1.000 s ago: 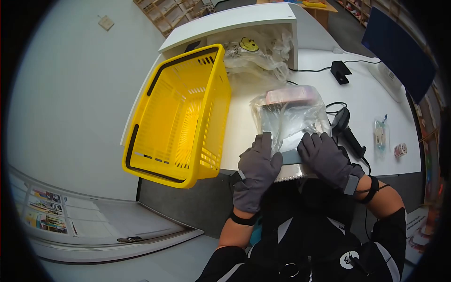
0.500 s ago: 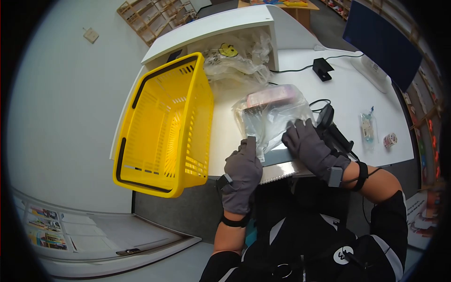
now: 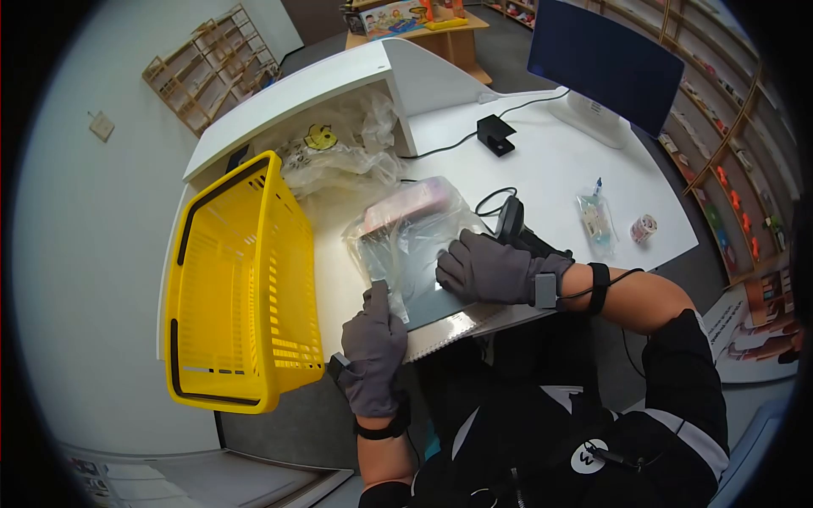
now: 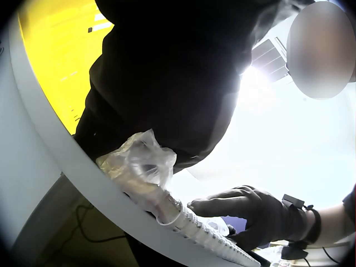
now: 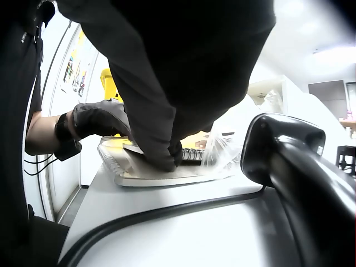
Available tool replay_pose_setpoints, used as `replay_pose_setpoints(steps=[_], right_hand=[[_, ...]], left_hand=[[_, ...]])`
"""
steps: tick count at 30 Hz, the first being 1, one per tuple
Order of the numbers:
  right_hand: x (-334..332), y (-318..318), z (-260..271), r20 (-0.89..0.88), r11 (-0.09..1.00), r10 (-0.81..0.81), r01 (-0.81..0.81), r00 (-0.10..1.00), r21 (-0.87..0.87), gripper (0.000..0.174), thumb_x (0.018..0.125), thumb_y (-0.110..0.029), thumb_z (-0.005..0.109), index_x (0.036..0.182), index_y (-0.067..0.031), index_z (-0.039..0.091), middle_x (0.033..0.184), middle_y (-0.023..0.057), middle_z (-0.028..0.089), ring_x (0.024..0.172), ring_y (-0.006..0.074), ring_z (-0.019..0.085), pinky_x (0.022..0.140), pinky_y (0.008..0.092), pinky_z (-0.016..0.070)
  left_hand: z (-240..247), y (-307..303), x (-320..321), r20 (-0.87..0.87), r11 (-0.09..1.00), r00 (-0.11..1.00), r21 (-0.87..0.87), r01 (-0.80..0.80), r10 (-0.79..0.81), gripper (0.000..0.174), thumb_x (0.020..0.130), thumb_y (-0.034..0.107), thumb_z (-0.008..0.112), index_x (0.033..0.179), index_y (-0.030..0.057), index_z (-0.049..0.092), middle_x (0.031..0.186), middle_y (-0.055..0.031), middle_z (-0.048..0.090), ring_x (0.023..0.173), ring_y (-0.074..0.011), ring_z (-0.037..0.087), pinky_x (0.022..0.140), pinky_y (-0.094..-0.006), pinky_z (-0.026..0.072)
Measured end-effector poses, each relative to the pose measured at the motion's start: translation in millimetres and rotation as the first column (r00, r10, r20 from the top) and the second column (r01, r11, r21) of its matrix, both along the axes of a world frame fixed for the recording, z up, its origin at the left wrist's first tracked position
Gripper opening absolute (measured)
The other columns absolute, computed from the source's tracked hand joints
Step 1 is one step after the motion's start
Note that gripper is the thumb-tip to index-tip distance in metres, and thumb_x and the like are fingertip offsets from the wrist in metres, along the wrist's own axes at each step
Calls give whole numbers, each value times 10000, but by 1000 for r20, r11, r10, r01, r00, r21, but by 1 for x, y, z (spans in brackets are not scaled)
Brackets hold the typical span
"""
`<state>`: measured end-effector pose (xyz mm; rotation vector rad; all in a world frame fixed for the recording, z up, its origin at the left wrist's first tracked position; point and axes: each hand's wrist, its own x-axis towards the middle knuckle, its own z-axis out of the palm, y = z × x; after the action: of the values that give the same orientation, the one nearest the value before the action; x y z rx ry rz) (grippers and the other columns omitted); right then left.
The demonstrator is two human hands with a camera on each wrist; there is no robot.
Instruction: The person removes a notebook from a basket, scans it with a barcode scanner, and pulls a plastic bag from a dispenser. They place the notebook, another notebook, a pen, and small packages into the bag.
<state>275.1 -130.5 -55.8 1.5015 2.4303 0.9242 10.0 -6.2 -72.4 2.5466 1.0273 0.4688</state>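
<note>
On the white counter lies a clear plastic bag (image 3: 381, 250) with a pink box (image 3: 406, 206) inside its far end. A dark, flat cover (image 3: 428, 306) shows partly under the plastic, over a spiral-bound notebook (image 3: 457, 328) at the counter's front edge. My gloved left hand (image 3: 374, 349) pinches the near left edge of the bag. Over the dark cover, my gloved right hand (image 3: 487, 269) has its fingers bent down at the bag's near right edge. In the right wrist view its fingertips (image 5: 168, 160) reach down to the notebook (image 5: 161, 179).
A yellow basket (image 3: 292, 326) stands left of the bag. Crumpled plastic bags (image 3: 339, 152) fill the shelf behind. A black handheld scanner (image 3: 510, 218) lies right, with a monitor (image 3: 605, 66), a black stand (image 3: 496, 135), a small clear packet (image 3: 597, 222) and a roll (image 3: 644, 228) beyond.
The head view has turned right, so the counter's things appear shifted left. The right hand has moved in over the dark cover; the left hand stays at the bag's left edge.
</note>
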Motion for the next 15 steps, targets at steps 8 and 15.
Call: replay_pose_setpoints(steps=[8,15], right_hand=[[10,-4,4,-172,991,125,-130,977,-17,208,1053,-245,648,1177,-91,717,1076,53,662,979,224,686,872,393,528],[5,-1,13,-254,986,168,-168,952,23,212,1047,-262,660,1180,-102,705,1067,51,639,968,228,682,876,397,544]], left_hand=[[11,4,-2,-49,997,998,-65,-28,25,576,1036,258,648,1598,133,648,997,-274,815,890,-493,801,801,-599,612],[14,5,-4,-57,995,998,-88,-39,34,582,1048,289,656,1606,123,647,991,-273,815,883,-483,802,801,-580,612]])
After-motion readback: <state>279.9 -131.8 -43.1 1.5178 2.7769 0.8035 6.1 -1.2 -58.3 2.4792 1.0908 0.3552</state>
